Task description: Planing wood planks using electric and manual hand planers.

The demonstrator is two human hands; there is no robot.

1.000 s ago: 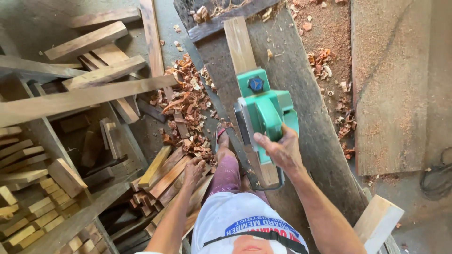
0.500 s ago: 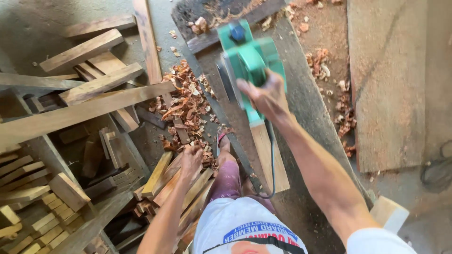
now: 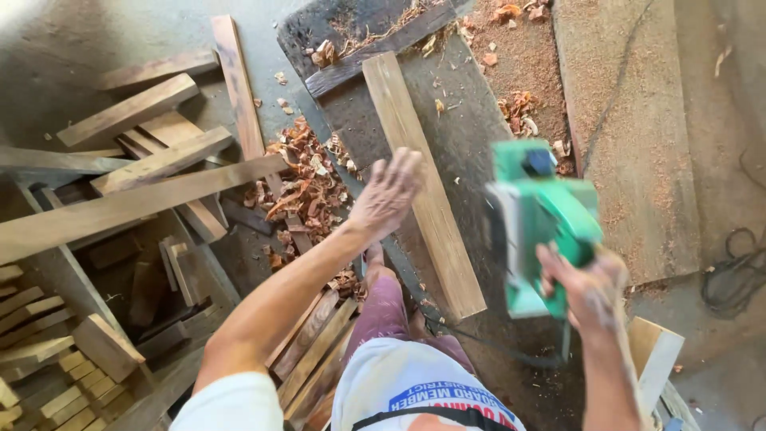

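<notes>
The dark, sloping surface (image 3: 471,152) carries a long pale plank (image 3: 423,183) lying lengthwise on it, and that plank is the landmark here. To its right, lifted clear of the wood, hangs the green electric planer (image 3: 542,223), with the right hand (image 3: 586,283) wrapped tight around its rear handle, grip closed on the tool. The left hand (image 3: 387,195) hovers over the plank's left edge about midway along, fingers spread and holding nothing; whether it touches the wood I cannot tell. The biggest risk, as I judge it, is the planer held one-handed in the air: if its cutter is turning, a swing toward the plank could meet the open left hand. Next, the black cord (image 3: 479,343) runs from the tool past the plank's near end, close to the person's legs, and could snag or be cut. Smallest, the loose reddish shavings (image 3: 299,179) left of the plank could make footing slippery.
</notes>
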